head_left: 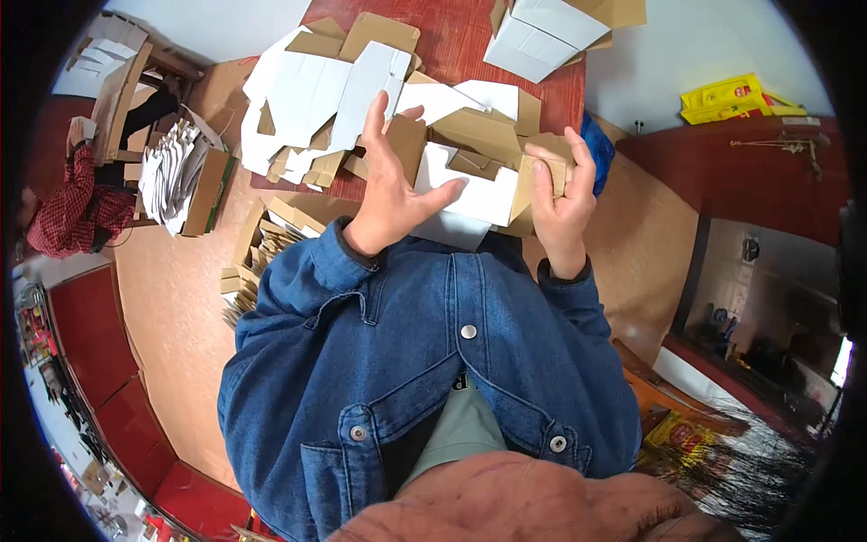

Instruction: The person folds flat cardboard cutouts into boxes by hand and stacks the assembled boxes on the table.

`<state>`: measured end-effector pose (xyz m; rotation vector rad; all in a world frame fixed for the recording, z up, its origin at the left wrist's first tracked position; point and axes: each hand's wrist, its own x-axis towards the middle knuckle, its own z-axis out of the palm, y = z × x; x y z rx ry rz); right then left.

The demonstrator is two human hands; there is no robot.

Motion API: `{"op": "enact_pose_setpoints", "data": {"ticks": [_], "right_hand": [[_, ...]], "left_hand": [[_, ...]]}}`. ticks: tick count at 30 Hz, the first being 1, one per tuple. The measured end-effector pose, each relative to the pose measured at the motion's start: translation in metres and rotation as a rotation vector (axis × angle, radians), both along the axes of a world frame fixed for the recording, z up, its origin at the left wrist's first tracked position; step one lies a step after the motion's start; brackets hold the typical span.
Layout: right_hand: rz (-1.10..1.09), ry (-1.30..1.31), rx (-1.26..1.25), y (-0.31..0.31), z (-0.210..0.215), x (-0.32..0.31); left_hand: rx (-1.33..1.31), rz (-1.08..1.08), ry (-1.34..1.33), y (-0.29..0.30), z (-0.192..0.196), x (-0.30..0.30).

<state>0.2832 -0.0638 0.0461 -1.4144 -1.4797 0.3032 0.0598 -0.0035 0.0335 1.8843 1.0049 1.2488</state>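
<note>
In front of my chest is a partly folded cardboard box (470, 192), white outside and brown inside, with a notched front panel and raised flaps. My right hand (566, 203) grips a brown flap at its right end, thumb on the near side and fingers behind. At the left end, my left hand (395, 191) is open, fingers spread upward. Its thumb reaches over the white panel; whether it presses on it I cannot tell. Just beyond lie flat white and brown box blanks (312, 95), overlapping in a loose pile.
The red table (447, 36) carries the blanks and a white folded box (542, 36) at its far right. Cartons of flat cardboard (271, 244) and white sheets (172, 172) stand on the floor at left. A person in a checked shirt (86, 208) works far left. Yellow packets (722, 98) lie at right.
</note>
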Motion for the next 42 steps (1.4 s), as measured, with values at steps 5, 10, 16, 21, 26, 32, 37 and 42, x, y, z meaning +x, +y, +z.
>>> {"op": "enact_pose_setpoints", "data": {"ticks": [5,10,16,21,26,32,37,42], "right_hand": [[0.154,0.208,0.007,0.000,-0.002,-0.015],[0.250,0.203,-0.032,0.000,-0.006,-0.018],[0.246,0.139,-0.094,0.001,-0.005,-0.014],[0.257,0.152,-0.086,0.003,-0.004,-0.013],[0.301,0.151,-0.114,0.003,-0.008,-0.011],[0.309,0.165,-0.150,0.001,-0.006,-0.009],[0.307,0.225,-0.177,0.000,-0.007,-0.009],[0.211,0.481,-0.313,-0.007,0.001,-0.020]], "left_hand": [[-0.060,-0.015,-0.034,-0.002,-0.006,0.003],[-0.032,-0.054,-0.138,-0.002,-0.014,0.006],[0.020,-0.207,-0.143,-0.004,-0.015,-0.007],[0.144,-0.289,0.178,-0.001,-0.003,-0.024],[0.111,-0.332,0.273,-0.004,-0.003,-0.027],[-0.162,-0.365,-0.083,-0.010,-0.017,-0.022],[-0.079,-0.372,0.030,-0.008,-0.019,-0.028],[0.021,-0.416,0.222,-0.008,-0.016,-0.027]]}}
